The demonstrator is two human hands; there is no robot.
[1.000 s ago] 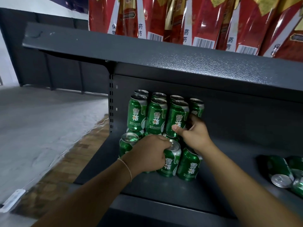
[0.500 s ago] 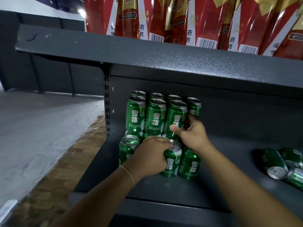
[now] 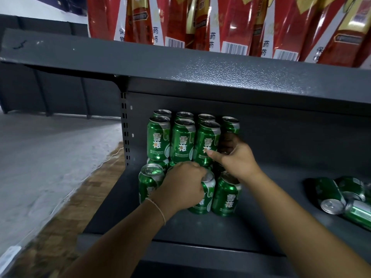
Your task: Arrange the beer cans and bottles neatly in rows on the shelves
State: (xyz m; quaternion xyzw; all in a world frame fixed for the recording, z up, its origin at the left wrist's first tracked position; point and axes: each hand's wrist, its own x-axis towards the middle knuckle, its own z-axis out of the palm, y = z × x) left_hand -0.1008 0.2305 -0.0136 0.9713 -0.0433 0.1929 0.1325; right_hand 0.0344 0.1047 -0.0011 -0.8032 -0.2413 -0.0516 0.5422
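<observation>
My left hand (image 3: 180, 187) covered most of the upright green beer can (image 3: 204, 197) it gripped. My right hand (image 3: 236, 159) hid whatever its fingers touched behind the stacked green cans (image 3: 181, 141). The tipped green cans (image 3: 341, 197) and the red foil packets (image 3: 230, 21) ran past the frame's edges.

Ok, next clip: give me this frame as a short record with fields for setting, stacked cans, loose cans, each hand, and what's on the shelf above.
setting: dark metal shelf
stacked cans: upright, two tiers, at shelf's left end
loose cans: lying on their sides, far right
left hand: grips a front-row can
right hand: on the upper tier's right side, thumb against a can
shelf above: red packages
</observation>
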